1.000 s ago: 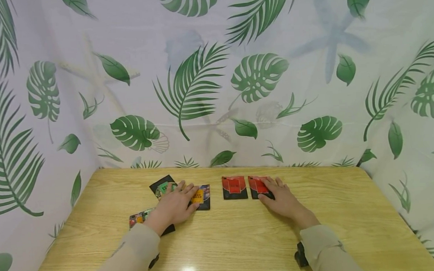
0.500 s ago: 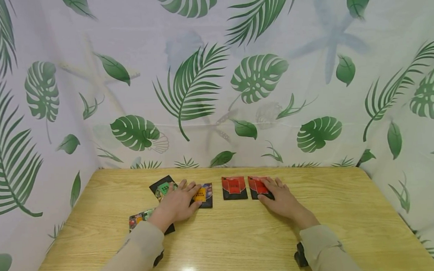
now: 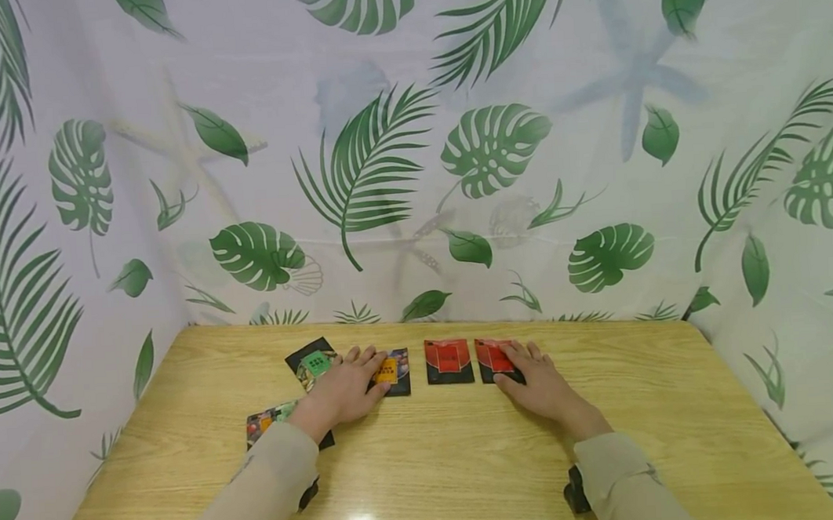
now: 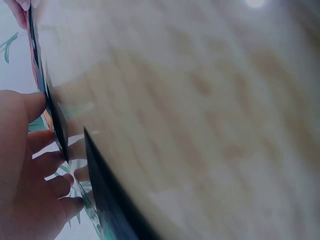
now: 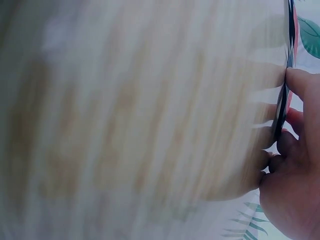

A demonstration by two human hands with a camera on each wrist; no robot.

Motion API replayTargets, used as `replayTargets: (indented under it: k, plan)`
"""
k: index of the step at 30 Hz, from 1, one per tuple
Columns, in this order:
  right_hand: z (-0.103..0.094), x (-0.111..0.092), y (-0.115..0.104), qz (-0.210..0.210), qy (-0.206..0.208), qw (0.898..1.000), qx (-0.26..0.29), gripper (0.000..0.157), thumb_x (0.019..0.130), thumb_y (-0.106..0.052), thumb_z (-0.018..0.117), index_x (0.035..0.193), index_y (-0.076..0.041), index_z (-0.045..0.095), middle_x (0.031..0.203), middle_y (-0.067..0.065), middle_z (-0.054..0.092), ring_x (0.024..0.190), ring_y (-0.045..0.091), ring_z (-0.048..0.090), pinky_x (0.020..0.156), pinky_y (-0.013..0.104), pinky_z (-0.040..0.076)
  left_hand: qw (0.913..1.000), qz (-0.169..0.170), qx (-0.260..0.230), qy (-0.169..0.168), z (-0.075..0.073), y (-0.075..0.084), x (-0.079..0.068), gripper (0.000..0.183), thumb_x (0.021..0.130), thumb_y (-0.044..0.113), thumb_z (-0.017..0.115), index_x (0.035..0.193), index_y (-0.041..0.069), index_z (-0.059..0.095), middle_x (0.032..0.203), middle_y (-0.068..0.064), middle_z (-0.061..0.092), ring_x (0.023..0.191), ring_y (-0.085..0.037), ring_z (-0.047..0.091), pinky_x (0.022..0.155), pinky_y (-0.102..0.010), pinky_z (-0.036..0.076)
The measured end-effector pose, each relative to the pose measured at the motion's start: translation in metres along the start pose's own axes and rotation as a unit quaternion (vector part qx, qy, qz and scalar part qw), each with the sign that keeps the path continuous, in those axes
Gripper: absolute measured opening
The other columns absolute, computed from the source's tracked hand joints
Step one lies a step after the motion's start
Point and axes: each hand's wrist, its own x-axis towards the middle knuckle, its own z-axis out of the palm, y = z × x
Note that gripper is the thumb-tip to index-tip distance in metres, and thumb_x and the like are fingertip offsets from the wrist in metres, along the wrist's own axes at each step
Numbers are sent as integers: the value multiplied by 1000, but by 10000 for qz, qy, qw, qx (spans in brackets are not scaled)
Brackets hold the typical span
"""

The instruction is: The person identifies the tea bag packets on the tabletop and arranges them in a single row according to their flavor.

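Note:
Near the back of the wooden table, my left hand [image 3: 347, 391] rests, fingers spread, on a flat dark packet with an orange label [image 3: 396, 373], covering its left part. My right hand [image 3: 542, 385] touches a red-and-black packet [image 3: 492, 356], its fingers over the right side and the thumb at the lower edge. A matching red-and-black packet [image 3: 448, 360] lies just left of that one, between the hands. In the left wrist view, the thumb and fingertips of the left hand [image 4: 25, 165] meet the packet's face. The right wrist view has the right hand [image 5: 295, 150] against its packet, low on the tabletop.
A tilted black packet with a green label [image 3: 313, 363] lies behind the left hand. Another colourful packet [image 3: 261, 427] sits partly under the left forearm. The wooden table [image 3: 456, 470] ends at a leaf-patterned cloth backdrop [image 3: 384, 175]. Dark bands [image 3: 577, 491] show at the wrists.
The left hand has slid the orange-labelled packet a little to the right and slightly toward the back, closer to the red packets. The right hand and both red packets stay in place.

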Motion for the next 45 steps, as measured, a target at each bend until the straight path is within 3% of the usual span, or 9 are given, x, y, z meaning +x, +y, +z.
replayTargets:
  k: [23,45]
  plan:
    - [1,1,0,-27,19,10000,-49,73,109,-39,56,164,3,31,170,30,24,159,56,10,127,72,11,10000,-30,-82,-2,-3,7,14,63,113,43,46,166,12,35,173,-19,28,161,-42,25,130,-60,25]
    - [2,1,3,-35,7,10000,-11,74,110,-39,54,165,3,29,171,30,22,160,56,7,128,72,8,9996,-135,-256,-38,-4,12,19,63,113,44,46,167,14,33,174,-23,24,162,-42,22,131,-59,23]
